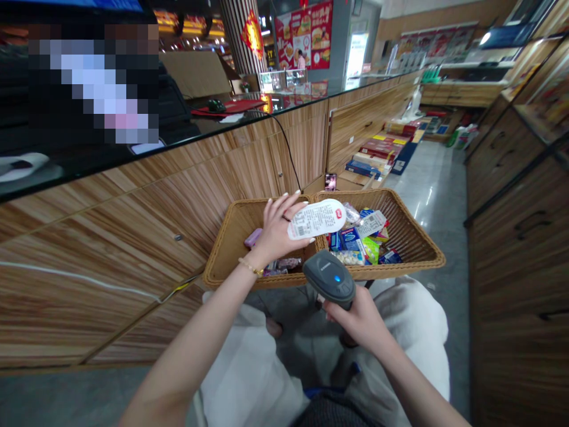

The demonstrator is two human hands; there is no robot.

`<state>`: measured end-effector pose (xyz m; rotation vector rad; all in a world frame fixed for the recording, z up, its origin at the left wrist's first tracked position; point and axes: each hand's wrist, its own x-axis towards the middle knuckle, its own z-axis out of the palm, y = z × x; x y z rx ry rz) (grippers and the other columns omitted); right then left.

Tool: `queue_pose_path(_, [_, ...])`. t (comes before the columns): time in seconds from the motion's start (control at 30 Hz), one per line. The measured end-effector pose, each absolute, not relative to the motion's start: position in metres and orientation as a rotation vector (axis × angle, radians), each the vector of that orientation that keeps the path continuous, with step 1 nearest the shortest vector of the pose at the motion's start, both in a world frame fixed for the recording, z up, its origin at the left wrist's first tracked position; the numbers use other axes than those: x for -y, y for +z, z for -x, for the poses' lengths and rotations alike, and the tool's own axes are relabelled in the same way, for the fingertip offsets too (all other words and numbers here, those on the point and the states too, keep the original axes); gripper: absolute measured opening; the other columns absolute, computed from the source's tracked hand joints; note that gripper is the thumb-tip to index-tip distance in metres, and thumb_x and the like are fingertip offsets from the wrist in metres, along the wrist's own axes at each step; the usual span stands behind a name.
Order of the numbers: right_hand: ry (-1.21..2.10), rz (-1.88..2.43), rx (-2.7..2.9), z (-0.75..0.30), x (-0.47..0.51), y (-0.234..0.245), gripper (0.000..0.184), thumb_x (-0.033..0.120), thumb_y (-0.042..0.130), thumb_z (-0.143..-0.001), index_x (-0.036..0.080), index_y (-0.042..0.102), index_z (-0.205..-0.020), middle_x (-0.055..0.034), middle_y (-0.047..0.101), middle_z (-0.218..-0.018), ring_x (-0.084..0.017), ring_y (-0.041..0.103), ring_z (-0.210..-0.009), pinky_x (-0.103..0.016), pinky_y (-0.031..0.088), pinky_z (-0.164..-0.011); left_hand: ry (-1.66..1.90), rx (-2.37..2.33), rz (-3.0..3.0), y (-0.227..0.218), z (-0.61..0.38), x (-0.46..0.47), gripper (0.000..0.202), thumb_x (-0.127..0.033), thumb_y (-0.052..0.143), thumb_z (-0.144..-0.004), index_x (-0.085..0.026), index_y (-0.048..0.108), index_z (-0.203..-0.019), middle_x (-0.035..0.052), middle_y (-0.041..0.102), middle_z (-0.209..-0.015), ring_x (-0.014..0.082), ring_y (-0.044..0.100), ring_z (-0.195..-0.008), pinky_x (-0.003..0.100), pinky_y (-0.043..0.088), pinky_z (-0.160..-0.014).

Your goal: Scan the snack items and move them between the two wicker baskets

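Note:
My left hand (276, 231) holds a flat white oval packet (317, 218) with a barcode label and a red logo, its back turned up, above two wicker baskets. My right hand (358, 317) grips a grey handheld barcode scanner (329, 277) with a blue light on top, its head pointing at the packet from just below. The left basket (231, 237) has only a few small items, among them a purple one. The right basket (415, 234) is filled with several colourful snack packets.
A long wooden counter (133, 207) with a dark glossy top runs along my left; a black cable hangs down its front. Wooden cabinets (511, 225) stand at the right. Boxed goods (377, 154) lie on low shelves farther down the tiled aisle.

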<state>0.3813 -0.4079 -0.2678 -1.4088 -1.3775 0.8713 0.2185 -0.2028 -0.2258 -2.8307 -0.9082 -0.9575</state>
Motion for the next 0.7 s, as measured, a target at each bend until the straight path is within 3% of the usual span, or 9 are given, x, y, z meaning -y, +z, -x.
queue_pose_path(0.1, [0.853,1.419,1.371,-0.385,0.410,-0.267,0.014,0.029,0.062,-0.081,0.021,0.063,-0.069,-0.0046,0.070,-0.058,-0.022,0.067,-0.055,-0.030,0.052,-0.057,-0.881,0.868,2.937,-0.225,-0.259,0.210,0.094,-0.062,0.083,-0.076,-0.035,0.041,-0.155,0.0081,0.026,-0.173,0.0351,0.023,-0.158,0.060,0.012,-0.129])
queue_pose_path(0.2, [0.861,1.428,1.370,-0.388,0.412,-0.268,0.015,0.028,0.062,-0.081,0.021,0.064,-0.068,-0.0044,0.070,-0.058,-0.022,0.067,-0.055,-0.030,0.052,-0.057,-0.768,0.856,3.049,-0.228,-0.285,0.214,0.111,-0.069,0.081,-0.074,-0.033,0.026,-0.163,0.0127,0.014,-0.175,0.0391,0.015,-0.160,0.064,0.010,-0.128])
queue_pose_path(0.3, [0.865,1.434,1.364,-0.392,0.414,-0.270,0.014,0.027,0.062,-0.081,0.021,0.065,-0.069,-0.0040,0.071,-0.058,-0.022,0.068,-0.054,-0.030,0.053,-0.058,-0.712,0.894,3.064,-0.229,-0.280,0.210,0.102,-0.071,0.069,-0.085,-0.033,0.019,-0.166,0.0120,0.016,-0.175,0.0370,0.013,-0.161,0.062,0.009,-0.129])
queue_pose_path(0.47, [0.876,1.457,1.341,-0.396,0.414,-0.273,0.017,0.030,0.061,-0.082,0.021,0.065,-0.068,-0.0037,0.071,-0.056,-0.021,0.067,-0.052,-0.029,0.052,-0.056,-0.713,1.190,2.934,-0.223,-0.224,0.184,0.081,-0.069,0.046,-0.099,-0.031,0.021,-0.166,0.0105,0.022,-0.174,0.0346,0.020,-0.160,0.060,0.015,-0.129])
queue_pose_path(0.7, [0.887,1.458,1.358,-0.394,0.409,-0.270,0.019,0.032,0.061,-0.082,0.021,0.064,-0.066,-0.0041,0.071,-0.056,-0.022,0.067,-0.052,-0.029,0.052,-0.056,-0.427,1.340,2.787,-0.231,-0.152,0.156,0.084,-0.063,0.055,-0.096,-0.028,0.023,-0.166,0.0103,0.027,-0.173,0.0369,0.019,-0.160,0.064,0.013,-0.128])
